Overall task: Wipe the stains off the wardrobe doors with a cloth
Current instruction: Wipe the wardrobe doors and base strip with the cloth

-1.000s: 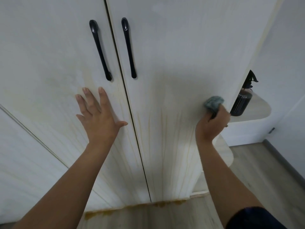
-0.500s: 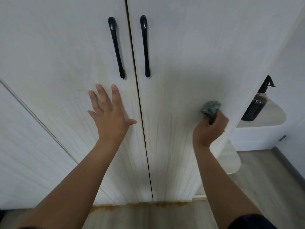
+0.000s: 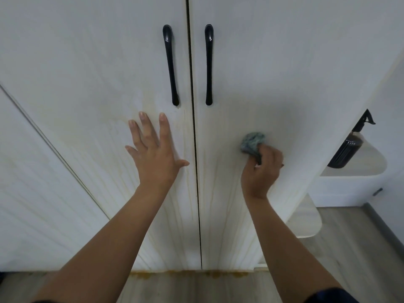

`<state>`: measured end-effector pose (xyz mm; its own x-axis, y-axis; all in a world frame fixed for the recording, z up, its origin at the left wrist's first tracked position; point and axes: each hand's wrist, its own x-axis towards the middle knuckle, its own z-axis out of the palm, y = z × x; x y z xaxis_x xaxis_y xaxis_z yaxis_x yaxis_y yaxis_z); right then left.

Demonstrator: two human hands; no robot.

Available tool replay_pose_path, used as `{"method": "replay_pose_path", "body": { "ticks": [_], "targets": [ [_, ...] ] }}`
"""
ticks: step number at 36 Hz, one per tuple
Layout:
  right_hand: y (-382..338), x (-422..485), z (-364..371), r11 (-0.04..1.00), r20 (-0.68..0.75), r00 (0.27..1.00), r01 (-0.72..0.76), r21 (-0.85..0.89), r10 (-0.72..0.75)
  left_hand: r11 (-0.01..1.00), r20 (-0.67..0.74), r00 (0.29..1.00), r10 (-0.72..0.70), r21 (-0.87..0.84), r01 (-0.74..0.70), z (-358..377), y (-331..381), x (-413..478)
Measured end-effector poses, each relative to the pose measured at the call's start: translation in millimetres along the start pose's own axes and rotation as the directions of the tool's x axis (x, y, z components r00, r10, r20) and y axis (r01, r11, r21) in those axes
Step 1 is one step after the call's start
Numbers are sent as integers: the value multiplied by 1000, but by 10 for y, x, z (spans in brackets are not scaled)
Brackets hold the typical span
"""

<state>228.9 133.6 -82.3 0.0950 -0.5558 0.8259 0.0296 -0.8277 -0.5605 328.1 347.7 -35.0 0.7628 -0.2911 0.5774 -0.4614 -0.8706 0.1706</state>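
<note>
A small grey-green cloth (image 3: pixel 252 144) is seen crumpled into a tight wad, its folds mottled light and dark. It is pressed against the right wardrobe door (image 3: pixel 273 73), below and to the right of that door's black handle (image 3: pixel 209 64). The cloth is gripped by the right hand (image 3: pixel 262 171), whose fingers are curled round its lower part, so that the wad juts up and to the left out of the fist. No clear long axis can be made out in so bunched a shape.

The left hand (image 3: pixel 153 154) is laid flat on the left door (image 3: pixel 87 73), fingers straight and spread, pointing up, just below the left handle (image 3: pixel 171 64); the cloth is well apart from it, across the door gap.

Both doors are marked with thin yellowish streaks (image 3: pixel 220 215) running downward. A dark spray bottle (image 3: pixel 345 152) is stood on a rounded shelf (image 3: pixel 369 162) at the right.
</note>
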Motion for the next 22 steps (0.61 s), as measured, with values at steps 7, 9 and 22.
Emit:
{"method": "replay_pose_path", "body": {
  "ticks": [7,9,22],
  "targets": [
    [-39,-205,-105,991,317,939,136,16,-134,1000,-6,1000,-1,6,1,15,-10,-4],
    [-160,-21,-106,995,221,970,102,18,-103,1000,-2,1000,-9,5,9,13,-3,-7],
    [-43,-404,108,817,420,731,574,49,-538,1000,-13,1000,-1,25,1,10,7,-15]
  ]
}}
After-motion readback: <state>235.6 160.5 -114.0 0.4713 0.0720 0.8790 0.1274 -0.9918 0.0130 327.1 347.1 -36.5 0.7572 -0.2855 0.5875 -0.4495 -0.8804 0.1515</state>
